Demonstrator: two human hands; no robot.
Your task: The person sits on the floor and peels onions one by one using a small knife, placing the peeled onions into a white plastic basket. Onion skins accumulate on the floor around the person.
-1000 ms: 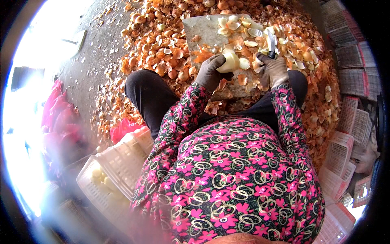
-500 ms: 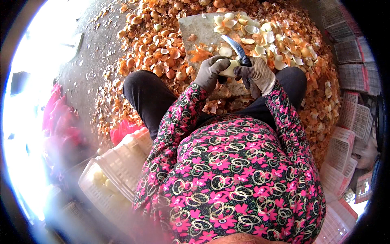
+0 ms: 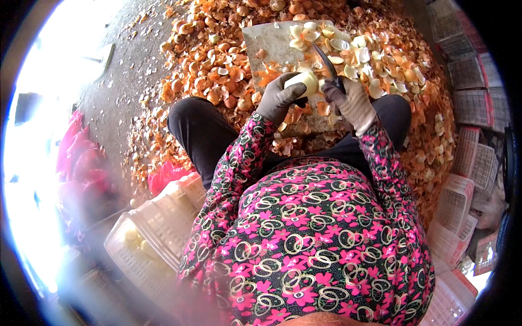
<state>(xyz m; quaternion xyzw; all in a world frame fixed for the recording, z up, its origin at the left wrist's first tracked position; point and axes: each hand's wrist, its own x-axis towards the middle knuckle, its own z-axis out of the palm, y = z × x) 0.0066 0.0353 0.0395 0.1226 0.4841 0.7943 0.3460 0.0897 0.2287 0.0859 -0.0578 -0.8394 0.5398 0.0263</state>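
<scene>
A pale peeled onion (image 3: 303,83) is gripped in my gloved left hand (image 3: 278,99), above the near part of a worn flat board (image 3: 272,46). In my gloved right hand (image 3: 350,100) is a knife (image 3: 326,61) with a curved dark blade that points up and away to the left. The right fingers wrap its handle, just right of the onion and apart from most of it. White onion layers (image 3: 348,46) lie on the board's right side and beyond, with orange skins among them.
Onion skins and unpeeled onions (image 3: 231,81) spread round the board. At lower left stands a white plastic crate (image 3: 157,209) with pale onions inside, near a pink bag (image 3: 81,157). Stacked crates (image 3: 470,106) line the right side.
My right hand has drawn slightly away from the onion, and the knife blade has turned more upright. A pale scrap appears below the hands. The left hand keeps hold of the onion.
</scene>
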